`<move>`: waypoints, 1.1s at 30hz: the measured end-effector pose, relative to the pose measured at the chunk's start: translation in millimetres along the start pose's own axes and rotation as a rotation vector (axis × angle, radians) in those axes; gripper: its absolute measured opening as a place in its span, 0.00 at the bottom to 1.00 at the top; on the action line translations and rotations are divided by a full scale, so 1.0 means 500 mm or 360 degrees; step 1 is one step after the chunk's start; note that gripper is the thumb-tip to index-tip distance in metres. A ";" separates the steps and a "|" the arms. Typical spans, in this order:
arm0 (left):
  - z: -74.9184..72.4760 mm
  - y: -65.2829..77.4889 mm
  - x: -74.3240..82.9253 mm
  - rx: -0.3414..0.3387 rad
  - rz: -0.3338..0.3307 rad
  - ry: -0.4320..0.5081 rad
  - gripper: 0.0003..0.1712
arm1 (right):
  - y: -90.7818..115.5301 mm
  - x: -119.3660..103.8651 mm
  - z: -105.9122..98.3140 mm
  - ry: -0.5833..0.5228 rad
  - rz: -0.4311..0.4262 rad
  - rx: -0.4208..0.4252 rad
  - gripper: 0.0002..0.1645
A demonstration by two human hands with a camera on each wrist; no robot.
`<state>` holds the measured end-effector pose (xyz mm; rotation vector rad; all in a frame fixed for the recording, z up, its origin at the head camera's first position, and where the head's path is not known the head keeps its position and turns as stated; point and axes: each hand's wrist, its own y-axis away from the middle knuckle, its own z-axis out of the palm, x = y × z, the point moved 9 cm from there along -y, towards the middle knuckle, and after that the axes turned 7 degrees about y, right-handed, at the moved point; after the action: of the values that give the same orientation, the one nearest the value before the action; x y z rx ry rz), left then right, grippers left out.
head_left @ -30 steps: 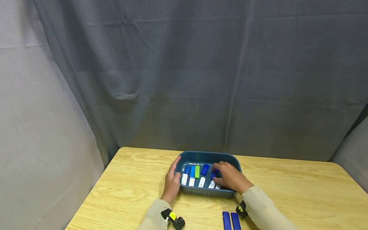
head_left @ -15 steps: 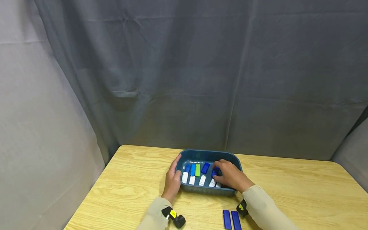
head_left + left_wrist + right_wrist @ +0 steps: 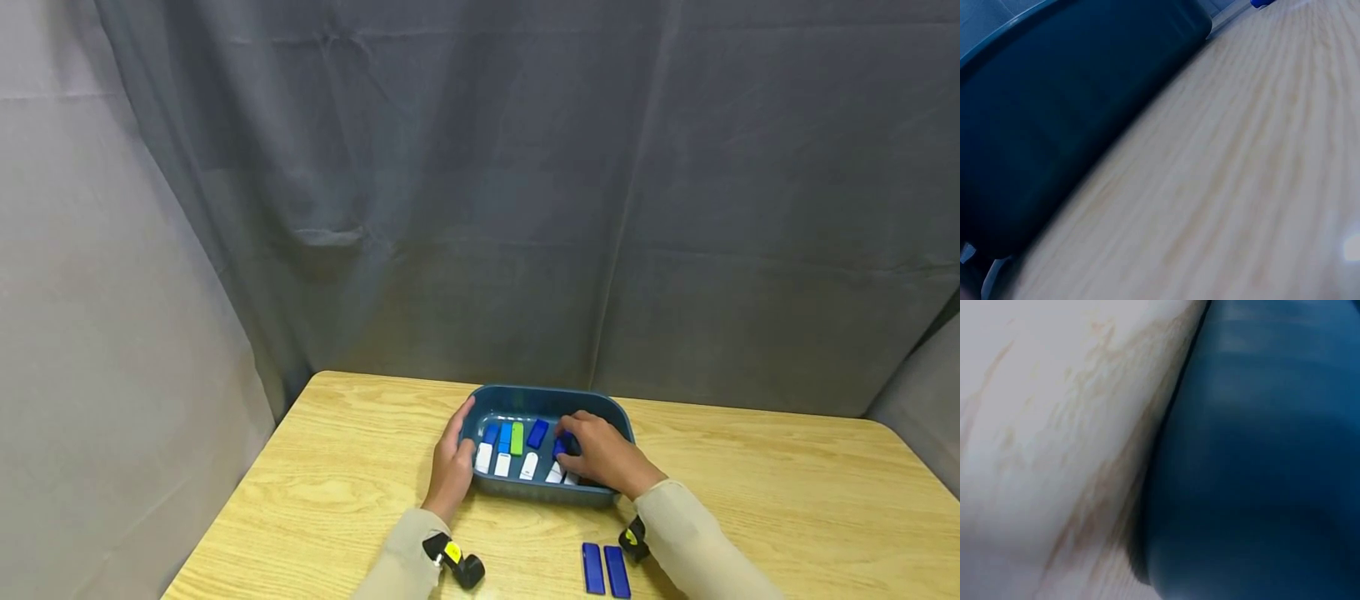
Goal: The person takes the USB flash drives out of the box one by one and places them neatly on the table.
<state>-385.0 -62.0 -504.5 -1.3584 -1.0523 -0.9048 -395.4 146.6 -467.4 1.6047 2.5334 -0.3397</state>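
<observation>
A dark teal plastic bin [image 3: 525,490] stands on the table. My left hand [image 3: 452,471] holds its left end, with the thumb at the near left rim and the index finger along the side. My right hand [image 3: 603,454] reaches in at the right end, where thumb and index finger pinch a small dark blue oblong piece [image 3: 560,444], partly hidden. Inside lie a green piece [image 3: 517,438], a lighter blue piece [image 3: 505,438] and another dark blue piece [image 3: 537,433]. Nearer the front wall is a row of several white pieces [image 3: 529,466], the rightmost partly covered by my right hand.
Two long dark blue pieces [image 3: 593,568] lie side by side on the wooden table [image 3: 360,467], in front of the bin. A grey curtain [image 3: 480,208] hangs behind the table. Each wrist wears a small black camera, the left camera [image 3: 457,562] near the table's front.
The head view has tipped slightly, so the scene sits a little higher in it. Both hands stay in place at the bin; its pieces show no clear movement.
</observation>
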 end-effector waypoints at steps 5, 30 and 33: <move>0.001 -0.004 -0.011 0.0002 -0.0006 -0.0005 0.37 | 0.003 -0.005 -0.004 -0.0002 -0.0044 0.0032 0.18; -0.001 -0.001 0.020 0.0011 0.0052 -0.0011 0.36 | 0.034 -0.044 -0.044 -0.0036 -0.0226 0.0098 0.20; -0.002 0.010 0.053 -0.0003 0.0017 0.0007 0.35 | 0.044 -0.053 -0.051 -0.0019 -0.0256 0.0107 0.20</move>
<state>-372.2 -60.5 -480.9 -1.3615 -1.0400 -0.9007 -363.6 138.8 -439.6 1.4180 2.6758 -0.4545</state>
